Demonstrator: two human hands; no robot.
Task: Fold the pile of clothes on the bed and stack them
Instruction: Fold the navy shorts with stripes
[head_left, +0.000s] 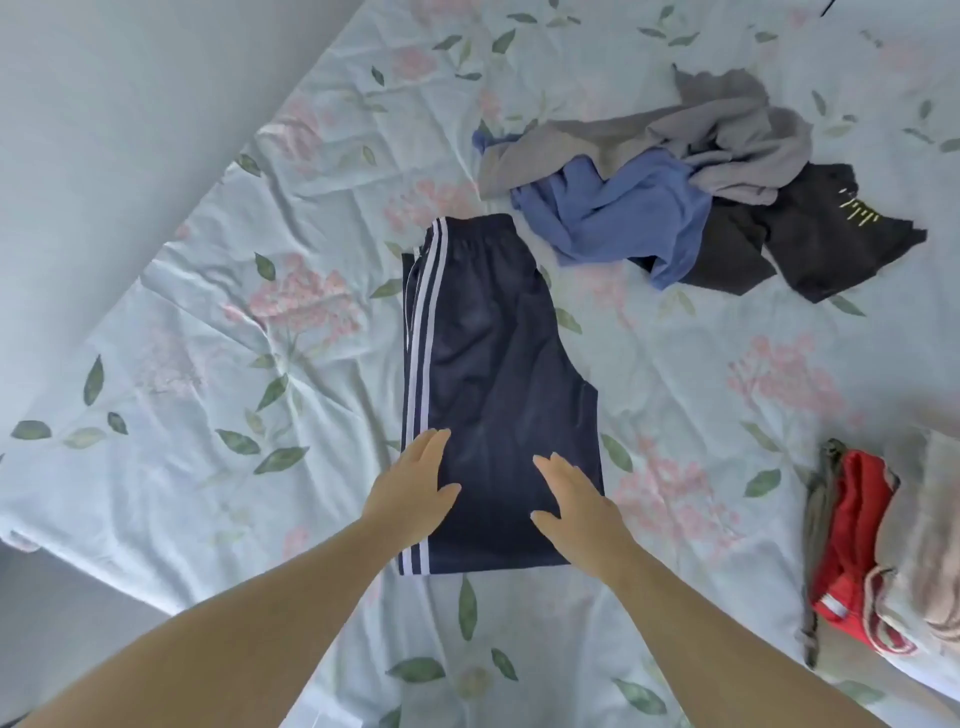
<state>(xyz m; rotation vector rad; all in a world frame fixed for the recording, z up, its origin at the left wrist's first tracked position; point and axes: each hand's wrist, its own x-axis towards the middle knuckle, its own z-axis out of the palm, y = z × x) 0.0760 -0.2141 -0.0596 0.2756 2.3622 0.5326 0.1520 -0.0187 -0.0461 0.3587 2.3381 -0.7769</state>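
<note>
Fingers straight and gripping nothing, the left hand (415, 486) and right hand (579, 506) press flat on the near end of the folded navy trousers (493, 353), slick, with white stripes down their left edge. Beyond, to the right, lies the crumpled pile (675, 182) of grey, blue and black; its yellow print is unreadable. The wrinkled floral bed (208, 364) stretches leftward to its edge.

Navy track pants (493, 364), centre: smooth synthetic-looking cloth, faint sheen, I'd say. Bedsheet (234, 322): matt woven cloth, heavily creased. Upper right: grey garment (727, 124) soft matt knit, blue garment (613, 213) matt, wrinkled. Red garment (852, 519), right edge: slightly glossy.
</note>
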